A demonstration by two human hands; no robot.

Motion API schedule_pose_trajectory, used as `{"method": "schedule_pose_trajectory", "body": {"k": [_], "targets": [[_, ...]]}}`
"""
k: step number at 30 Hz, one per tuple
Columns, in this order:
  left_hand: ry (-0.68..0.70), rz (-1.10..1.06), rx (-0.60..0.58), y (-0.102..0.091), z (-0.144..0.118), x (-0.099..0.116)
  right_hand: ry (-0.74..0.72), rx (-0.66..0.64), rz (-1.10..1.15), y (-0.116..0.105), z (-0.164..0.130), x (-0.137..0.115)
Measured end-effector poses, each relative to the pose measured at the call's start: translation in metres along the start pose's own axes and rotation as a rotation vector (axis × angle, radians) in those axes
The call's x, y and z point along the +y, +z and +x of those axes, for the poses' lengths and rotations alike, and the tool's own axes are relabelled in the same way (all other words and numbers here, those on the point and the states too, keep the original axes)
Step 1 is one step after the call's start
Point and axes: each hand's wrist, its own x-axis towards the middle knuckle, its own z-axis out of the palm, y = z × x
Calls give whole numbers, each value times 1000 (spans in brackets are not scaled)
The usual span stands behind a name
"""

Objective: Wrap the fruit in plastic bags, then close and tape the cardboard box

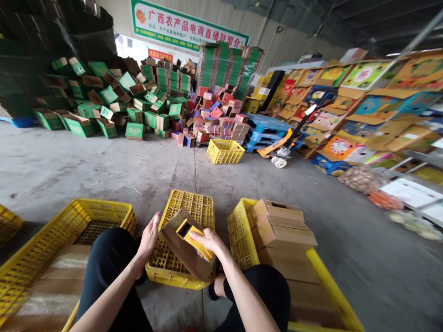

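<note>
Bare forearms, black trousers (110, 263)
</note>
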Motion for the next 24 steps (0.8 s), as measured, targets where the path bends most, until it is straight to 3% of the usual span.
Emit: {"method": "schedule_pose_trajectory", "body": {"k": [2, 4, 7, 11, 15, 19, 24], "targets": [[205, 99, -15, -5, 4, 6, 21, 11, -24, 7, 22, -7], [341, 192, -166, -5, 11, 6, 42, 31, -58, 13, 38, -13], [382, 347, -335, 2, 23, -10, 59, 29, -74, 22, 49, -20], [340, 489, -322, 10, 33, -46, 105, -1, -65, 28, 50, -25], [532, 585, -309, 10, 24, -69, 155, -42, -75, 21, 44, -24], [698, 690, -303, 15, 0, -79, 191, -181, -171, 3, 37, -13], [774, 817, -278, 26, -21, -79, 202, -187, -190, -5, 30, -3]]}}
